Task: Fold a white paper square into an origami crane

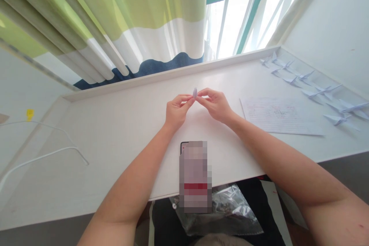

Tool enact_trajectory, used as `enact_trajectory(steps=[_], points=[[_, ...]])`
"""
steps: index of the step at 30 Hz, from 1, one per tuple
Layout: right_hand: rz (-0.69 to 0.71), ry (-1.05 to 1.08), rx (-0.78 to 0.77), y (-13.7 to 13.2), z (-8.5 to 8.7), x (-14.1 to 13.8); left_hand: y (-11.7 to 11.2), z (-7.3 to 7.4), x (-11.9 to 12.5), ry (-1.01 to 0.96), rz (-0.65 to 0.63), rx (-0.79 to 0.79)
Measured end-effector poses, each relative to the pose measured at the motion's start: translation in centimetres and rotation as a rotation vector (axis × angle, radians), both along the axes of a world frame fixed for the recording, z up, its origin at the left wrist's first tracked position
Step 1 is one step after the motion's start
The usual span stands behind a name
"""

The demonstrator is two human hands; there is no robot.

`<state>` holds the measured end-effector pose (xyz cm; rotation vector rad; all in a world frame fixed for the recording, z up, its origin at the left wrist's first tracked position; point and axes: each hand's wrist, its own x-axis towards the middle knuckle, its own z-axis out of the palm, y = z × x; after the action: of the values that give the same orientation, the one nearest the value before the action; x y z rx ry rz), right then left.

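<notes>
A small piece of folded white paper (195,92) is held upright above the middle of the desk. My left hand (178,111) pinches its left side between thumb and fingers. From the other side, my right hand (215,103) grips it with thumb and index finger. The fingertips cover part of the paper, so its exact folds are hard to make out. On the desk to the right of my right arm lie several folded paper cranes (324,91) and a stack of written sheets (279,115).
A phone (184,147), mostly blurred out, lies at the desk's front edge between my forearms. Clear plastic (230,211) rests on my lap. At left, a white cable (57,153) crosses the white desk (115,130). Behind its raised back edge hang curtains (138,4) beside a barred window.
</notes>
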<state>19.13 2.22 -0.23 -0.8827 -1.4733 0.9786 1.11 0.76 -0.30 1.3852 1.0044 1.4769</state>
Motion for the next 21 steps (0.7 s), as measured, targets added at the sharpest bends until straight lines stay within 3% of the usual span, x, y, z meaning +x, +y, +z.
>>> enact_trajectory(steps=[10, 21], points=[[-0.016, 0.070, -0.014, -0.16, 0.00, -0.50, 0.35, -0.14, 0.15, -0.019, 0.045, -0.034], [-0.014, 0.121, -0.062, -0.16, 0.13, -0.31, 0.11, 0.23, 0.49, -0.091, -0.026, -0.114]])
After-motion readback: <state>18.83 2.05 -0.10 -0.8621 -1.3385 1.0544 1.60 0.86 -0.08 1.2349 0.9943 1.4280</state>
